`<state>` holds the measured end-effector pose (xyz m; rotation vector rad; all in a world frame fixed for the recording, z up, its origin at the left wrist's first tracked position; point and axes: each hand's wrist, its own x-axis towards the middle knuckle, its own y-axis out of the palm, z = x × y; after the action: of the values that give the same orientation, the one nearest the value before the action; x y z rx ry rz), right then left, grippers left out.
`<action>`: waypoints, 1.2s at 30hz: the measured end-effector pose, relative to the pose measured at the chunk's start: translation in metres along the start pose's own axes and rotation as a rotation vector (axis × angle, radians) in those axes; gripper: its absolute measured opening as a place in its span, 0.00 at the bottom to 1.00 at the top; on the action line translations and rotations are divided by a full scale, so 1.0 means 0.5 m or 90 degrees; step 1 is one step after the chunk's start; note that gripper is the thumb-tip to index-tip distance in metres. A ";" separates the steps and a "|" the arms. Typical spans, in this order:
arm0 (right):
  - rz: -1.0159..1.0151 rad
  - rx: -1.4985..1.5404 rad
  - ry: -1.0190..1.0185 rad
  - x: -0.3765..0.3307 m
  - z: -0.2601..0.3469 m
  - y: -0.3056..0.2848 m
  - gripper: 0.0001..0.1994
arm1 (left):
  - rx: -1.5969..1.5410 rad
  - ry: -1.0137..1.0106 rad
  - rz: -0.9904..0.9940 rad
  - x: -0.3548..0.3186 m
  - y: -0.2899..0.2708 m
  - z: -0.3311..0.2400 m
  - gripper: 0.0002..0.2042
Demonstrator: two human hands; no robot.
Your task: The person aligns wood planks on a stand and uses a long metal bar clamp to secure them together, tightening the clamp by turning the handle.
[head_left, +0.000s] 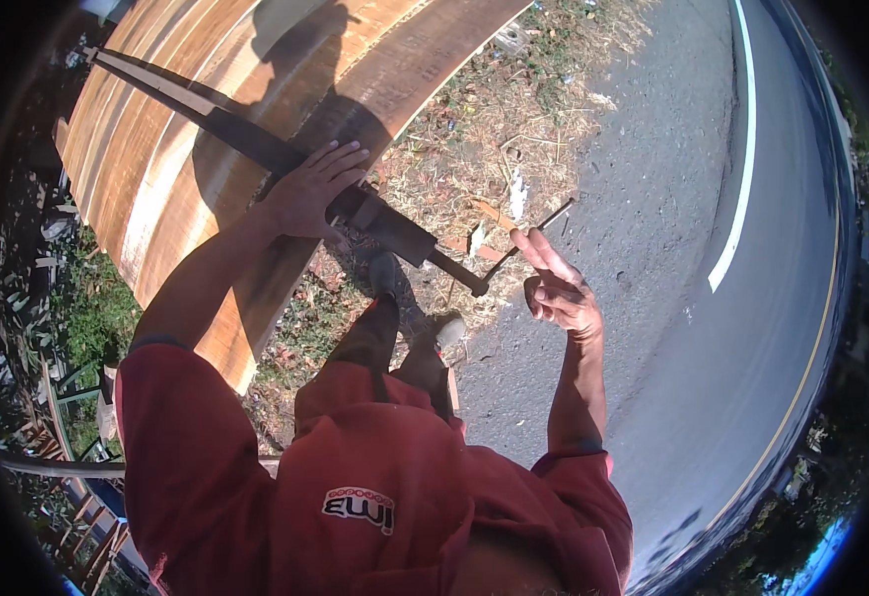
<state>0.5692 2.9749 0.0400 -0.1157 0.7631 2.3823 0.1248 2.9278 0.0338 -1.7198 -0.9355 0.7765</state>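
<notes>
A long dark metal bar clamp [178, 105] lies across a row of wooden boards [161, 194]. My left hand [305, 199] rests over the clamp near the boards' right edge, fingers stretched out flat. Past that edge stick out the clamp's thick dark head [395, 230] and its screw [457, 270]. A thin crank handle [529, 238] slants up and right from the screw's end. Close beside it is my right hand [564, 288], with two fingers extended and the others curled. No grip on the handle shows.
Dry grass and litter [464, 139] border the boards on the right. Beyond lies a paved road [752, 348] with a white edge line [749, 129]. My feet stand below the clamp head. A green metal frame [69, 407] is at the lower left.
</notes>
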 end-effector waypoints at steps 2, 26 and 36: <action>-0.069 -0.437 0.160 0.050 -0.122 -0.114 0.33 | 0.008 0.028 0.000 0.035 -0.016 -0.008 0.56; -0.110 -0.029 0.017 0.023 0.019 -0.017 0.35 | 0.017 -0.015 -0.038 0.019 0.005 -0.015 0.54; 0.182 0.009 0.122 -0.080 -0.055 0.064 0.29 | -0.001 -0.010 -0.035 0.018 0.013 -0.015 0.54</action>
<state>0.5794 2.9177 0.0434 -0.2463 0.9408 2.6632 0.1369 2.9311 0.0293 -1.6850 -0.9898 0.7537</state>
